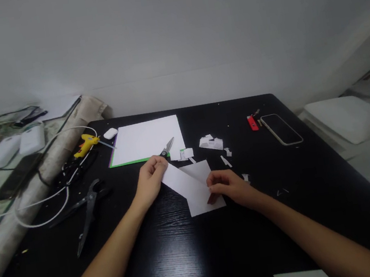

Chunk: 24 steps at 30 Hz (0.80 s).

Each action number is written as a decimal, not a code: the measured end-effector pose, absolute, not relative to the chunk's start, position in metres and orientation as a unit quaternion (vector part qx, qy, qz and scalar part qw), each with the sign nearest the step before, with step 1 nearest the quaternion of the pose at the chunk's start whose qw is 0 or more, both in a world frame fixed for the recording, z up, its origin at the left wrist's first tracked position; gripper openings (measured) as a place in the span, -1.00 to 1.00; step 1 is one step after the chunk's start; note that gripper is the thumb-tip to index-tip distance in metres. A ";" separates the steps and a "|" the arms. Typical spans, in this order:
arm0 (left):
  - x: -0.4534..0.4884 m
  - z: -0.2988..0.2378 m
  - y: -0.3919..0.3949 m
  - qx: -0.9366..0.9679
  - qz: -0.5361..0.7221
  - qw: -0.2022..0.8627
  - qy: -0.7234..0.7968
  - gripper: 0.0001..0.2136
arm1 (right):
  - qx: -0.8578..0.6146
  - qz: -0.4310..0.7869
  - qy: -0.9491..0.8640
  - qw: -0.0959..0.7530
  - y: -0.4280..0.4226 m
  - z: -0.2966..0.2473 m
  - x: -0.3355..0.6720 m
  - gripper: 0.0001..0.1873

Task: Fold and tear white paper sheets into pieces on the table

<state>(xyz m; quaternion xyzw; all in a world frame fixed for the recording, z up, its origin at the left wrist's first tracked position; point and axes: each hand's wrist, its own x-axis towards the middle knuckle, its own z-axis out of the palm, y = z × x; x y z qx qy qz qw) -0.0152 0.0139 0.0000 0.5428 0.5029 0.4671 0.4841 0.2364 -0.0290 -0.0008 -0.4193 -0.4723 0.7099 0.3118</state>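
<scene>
A white piece of paper (pixel 196 186) lies folded over on the black table (pixel 195 244) in front of me. My left hand (pixel 151 177) is closed, pinching the paper's upper left end. My right hand (pixel 229 186) is closed too, its fingertips gripping the paper's lower right edge. Small scissors (pixel 167 147) lie just behind my left hand, tips pointing up and right. Several white paper scraps (pixel 211 143) lie behind the paper.
A stack of white sheets over green and purple ones (pixel 146 140) lies at the back. A yellow glue gun (pixel 85 144), white earbud case (pixel 110 133), black pliers (pixel 88 207) and white cable (pixel 58 203) sit left. A red lighter (pixel 252 122) and phone (pixel 281 129) sit right.
</scene>
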 end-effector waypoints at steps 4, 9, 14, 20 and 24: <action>-0.011 0.001 0.011 0.551 0.444 0.549 0.445 -0.78 | -0.387 0.761 -0.404 0.328 -0.030 0.001 0.237 -0.66; -0.002 0.005 0.004 0.565 0.420 0.592 0.392 -0.72 | -0.344 0.829 -0.346 0.272 -0.035 0.005 0.234 -0.61; 0.001 0.005 0.000 0.591 0.411 0.573 0.393 -0.76 | -0.339 0.825 -0.364 0.270 -0.033 0.002 0.237 -0.62; 0.000 0.006 0.000 0.601 0.407 0.559 0.402 -0.78 | -0.352 0.802 -0.396 0.277 -0.031 -0.004 0.239 -0.64; 0.001 0.006 0.000 0.571 0.423 0.566 0.418 -0.76 | -0.375 0.789 -0.392 0.290 -0.031 -0.003 0.239 -0.64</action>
